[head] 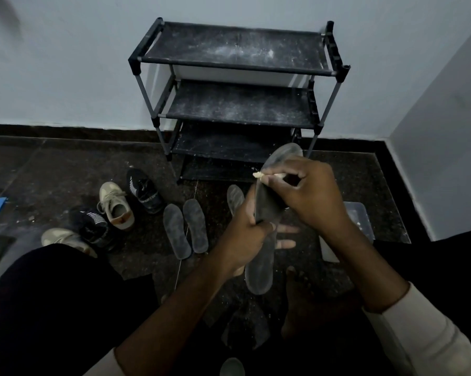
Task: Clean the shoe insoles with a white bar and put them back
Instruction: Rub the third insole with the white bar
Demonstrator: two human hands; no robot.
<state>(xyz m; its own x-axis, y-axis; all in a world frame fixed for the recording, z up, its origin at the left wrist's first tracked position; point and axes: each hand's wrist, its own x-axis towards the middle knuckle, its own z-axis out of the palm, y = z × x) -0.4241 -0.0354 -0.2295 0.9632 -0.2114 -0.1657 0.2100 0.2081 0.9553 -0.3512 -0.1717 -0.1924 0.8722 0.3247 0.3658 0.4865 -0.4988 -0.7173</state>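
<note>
White bar (pixel 257 174) pinched in our right grip (pixel 316 202), we are rubbing the upright insole (pixel 267 207) just above our left grip (pixel 242 234), which is clasping its middle.

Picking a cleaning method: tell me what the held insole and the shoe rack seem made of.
Held insole: probably soft foam, matte dark face; it curves in the left hand. Shoe rack: seemingly metal tubes, black plastic joints, dusty fabric shelves.
</note>
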